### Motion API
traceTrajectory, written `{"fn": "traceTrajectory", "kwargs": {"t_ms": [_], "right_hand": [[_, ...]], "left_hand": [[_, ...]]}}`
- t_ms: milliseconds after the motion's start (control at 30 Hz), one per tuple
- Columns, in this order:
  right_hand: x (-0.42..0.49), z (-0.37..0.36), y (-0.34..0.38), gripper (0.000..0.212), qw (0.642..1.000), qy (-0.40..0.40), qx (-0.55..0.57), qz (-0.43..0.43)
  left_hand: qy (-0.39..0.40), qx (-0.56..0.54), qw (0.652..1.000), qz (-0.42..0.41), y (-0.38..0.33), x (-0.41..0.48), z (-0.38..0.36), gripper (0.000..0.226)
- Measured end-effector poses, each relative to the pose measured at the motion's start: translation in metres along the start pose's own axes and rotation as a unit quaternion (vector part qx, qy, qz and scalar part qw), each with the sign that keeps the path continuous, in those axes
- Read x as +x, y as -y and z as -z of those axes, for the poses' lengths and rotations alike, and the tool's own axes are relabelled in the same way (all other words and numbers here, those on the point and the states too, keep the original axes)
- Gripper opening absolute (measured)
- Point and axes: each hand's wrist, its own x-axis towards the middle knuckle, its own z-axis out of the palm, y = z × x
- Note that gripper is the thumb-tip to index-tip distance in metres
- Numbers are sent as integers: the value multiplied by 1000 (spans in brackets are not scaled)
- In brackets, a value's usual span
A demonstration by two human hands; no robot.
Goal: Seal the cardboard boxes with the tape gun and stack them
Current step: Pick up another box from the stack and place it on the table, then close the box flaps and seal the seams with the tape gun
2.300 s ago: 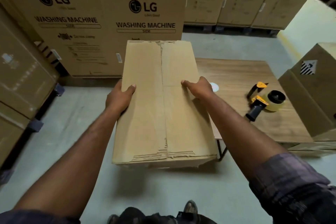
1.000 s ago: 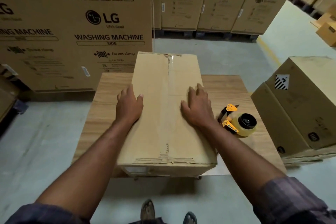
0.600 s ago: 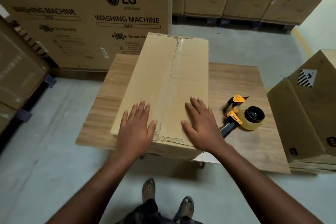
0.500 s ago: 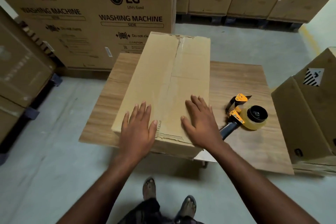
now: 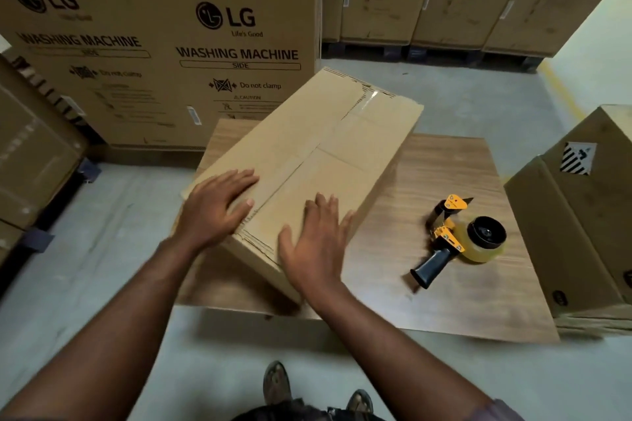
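The left hand point(image 5: 215, 205) lies flat, fingers spread, on top of the box point(image 5: 325, 147); the right hand point(image 5: 314, 243), open too, presses its near corner. The box sits askew on the counter point(image 5: 444, 301), the tape gun point(image 5: 458, 239) well apart to its right, cartons point(image 5: 205, 44) behind.

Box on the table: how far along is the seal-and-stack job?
Done: the cardboard box lies on the wooden table, flaps shut; a shiny strip of tape shows only at the seam's far end. In hand: left hand and right hand rest flat on its near end, the box skewed. Left: the tape gun lies untouched beside it, the rest of the seam looks bare, no stacking yet.
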Motion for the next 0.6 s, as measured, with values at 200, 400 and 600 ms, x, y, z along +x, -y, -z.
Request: {"fn": "traceTrajectory", "kwargs": {"t_ms": [200, 400, 600], "right_hand": [[25, -14, 28, 63, 999, 25, 5, 32], [93, 30, -41, 74, 986, 91, -56, 126], [149, 63, -98, 97, 980, 90, -152, 94]], "left_hand": [[99, 9, 993, 62, -11, 37, 21, 66], [66, 60, 991, 101, -93, 9, -38, 91], [129, 85, 983, 104, -102, 17, -37, 126]]}}
